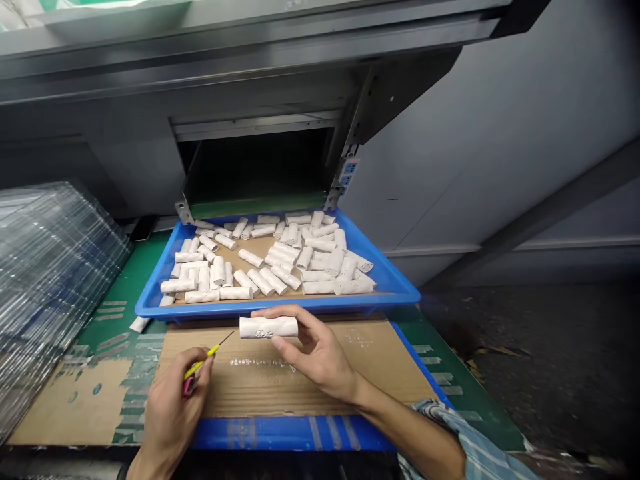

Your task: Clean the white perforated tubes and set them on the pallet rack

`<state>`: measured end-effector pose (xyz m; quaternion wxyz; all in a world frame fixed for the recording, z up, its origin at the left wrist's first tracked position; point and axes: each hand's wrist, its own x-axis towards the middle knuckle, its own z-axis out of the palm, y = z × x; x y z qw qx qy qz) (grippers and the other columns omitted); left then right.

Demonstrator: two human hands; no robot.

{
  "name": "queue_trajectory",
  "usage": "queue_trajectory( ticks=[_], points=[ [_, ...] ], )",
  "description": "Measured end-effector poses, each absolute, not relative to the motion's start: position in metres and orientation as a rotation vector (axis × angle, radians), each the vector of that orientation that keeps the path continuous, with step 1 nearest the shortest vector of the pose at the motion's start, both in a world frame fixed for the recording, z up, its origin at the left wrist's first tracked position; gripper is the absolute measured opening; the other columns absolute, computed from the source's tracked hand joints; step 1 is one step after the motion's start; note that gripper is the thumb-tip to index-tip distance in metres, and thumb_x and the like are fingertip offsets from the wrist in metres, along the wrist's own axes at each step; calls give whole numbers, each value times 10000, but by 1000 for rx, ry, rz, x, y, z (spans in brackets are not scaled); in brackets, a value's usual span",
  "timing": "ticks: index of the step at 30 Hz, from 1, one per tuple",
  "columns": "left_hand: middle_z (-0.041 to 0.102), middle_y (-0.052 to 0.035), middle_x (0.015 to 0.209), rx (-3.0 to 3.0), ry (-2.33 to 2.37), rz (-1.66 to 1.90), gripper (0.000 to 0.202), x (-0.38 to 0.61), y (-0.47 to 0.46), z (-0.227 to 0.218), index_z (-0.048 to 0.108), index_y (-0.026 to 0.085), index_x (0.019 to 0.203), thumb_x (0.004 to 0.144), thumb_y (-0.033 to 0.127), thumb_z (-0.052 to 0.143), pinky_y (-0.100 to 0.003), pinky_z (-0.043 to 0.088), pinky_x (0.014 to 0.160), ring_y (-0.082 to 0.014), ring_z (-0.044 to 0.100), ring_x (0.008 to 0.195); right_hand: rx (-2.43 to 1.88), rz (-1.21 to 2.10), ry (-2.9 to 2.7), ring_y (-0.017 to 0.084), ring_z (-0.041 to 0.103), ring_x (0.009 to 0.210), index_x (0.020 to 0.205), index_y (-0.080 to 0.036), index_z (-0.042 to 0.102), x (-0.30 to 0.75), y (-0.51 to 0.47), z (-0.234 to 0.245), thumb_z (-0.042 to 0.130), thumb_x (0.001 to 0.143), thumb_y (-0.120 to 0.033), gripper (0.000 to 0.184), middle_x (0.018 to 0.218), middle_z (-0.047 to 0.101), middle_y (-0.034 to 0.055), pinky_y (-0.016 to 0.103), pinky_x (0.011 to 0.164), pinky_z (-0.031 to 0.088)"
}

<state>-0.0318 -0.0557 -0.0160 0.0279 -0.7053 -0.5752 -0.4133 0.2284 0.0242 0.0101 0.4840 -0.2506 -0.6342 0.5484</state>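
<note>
Between the thumb and fingers of my right hand [320,357] lies a white paper-like roll [269,327], held level, with dark scribbled marks on its side. My left hand [177,393] is closed round a thin tool with a yellow handle [201,363], a pink end and a slim dark tip. That tip points up and right, a little short of the roll's left end. Beneath both hands is a cardboard sheet [240,393] with white handwriting. Just beyond them, a blue tray [280,307] holds many similar white rolls [250,258].
Stacked clear plastic trays [55,267] stand at the left. A green work surface [145,267] with tape strips runs beneath the blue tray. Behind it is a dark opening with a green belt [260,201]. A power socket strip [347,175] hangs at its right, under a metal frame.
</note>
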Motion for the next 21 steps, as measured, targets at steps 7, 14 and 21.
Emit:
queue_trajectory(
  ticks=[7,14,21],
  points=[
    [760,-44,997,-2420,-1734,-520,211,-41,-28,-37,683,239,1142,1011,152,542,-298,546,629,-248,711,914,-541,1260,-1585,233,690,1300,1243,-281,715,226,24,9,698,999,-190,260,1366,748,65,383,1136,536],
    [775,-49,1177,-2354,-1678,-342,503,-46,-31,-35,675,239,1307,887,-5,542,-287,564,651,-244,691,1026,-557,1282,-1574,253,704,1277,1233,-261,720,227,24,12,708,996,-209,243,1336,761,80,405,1130,544],
    [766,-71,1302,-2258,-1668,-536,541,-49,-31,-37,680,201,1296,862,-33,456,-329,612,842,-268,704,1163,-596,1291,-1580,253,707,1248,1255,-263,716,228,24,11,707,1002,-242,253,1329,755,83,396,1100,551]
  ],
)
